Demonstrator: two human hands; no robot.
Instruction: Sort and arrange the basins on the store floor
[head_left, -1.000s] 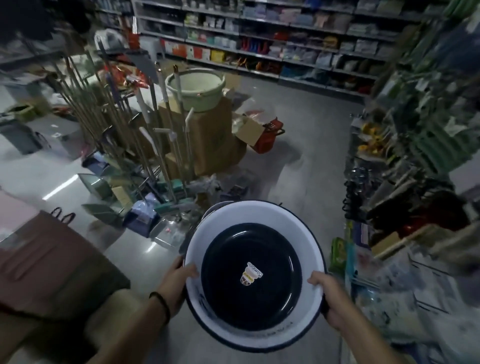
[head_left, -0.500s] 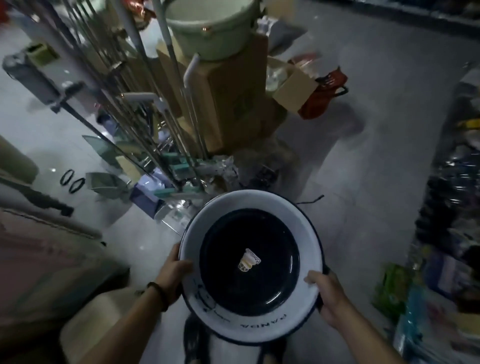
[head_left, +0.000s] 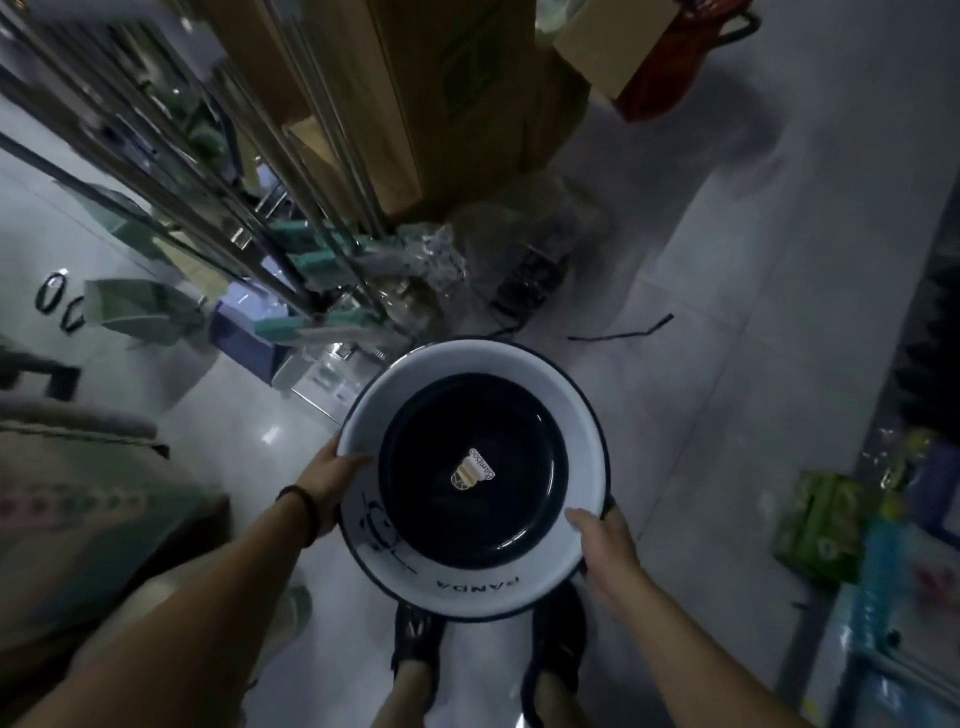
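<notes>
The person holds a white basin (head_left: 576, 415) with a dark rim in the air, in front of the body and above the two dark shoes (head_left: 415, 639). The left hand (head_left: 332, 483) grips its left rim, with the thumb laid over the edge. The right hand (head_left: 605, 551) grips the right rim in the same way, its other fingers curled under the outside. The inside is dark, with a small sticker (head_left: 472, 470) in the middle; it may be a second basin nested inside, but I cannot tell. The risks I see are on the floor (head_left: 727, 364). A thin black strap (head_left: 623, 330) lies just ahead and plastic-wrapped goods (head_left: 441, 260) lie near it, so a foot could catch, because the basin hides the ground close to the feet. The leaning metal handles (head_left: 291, 244) stand near on the left, and a swing of the rim could knock them over. If the dark part is loose, tilting could let it slide out.
</notes>
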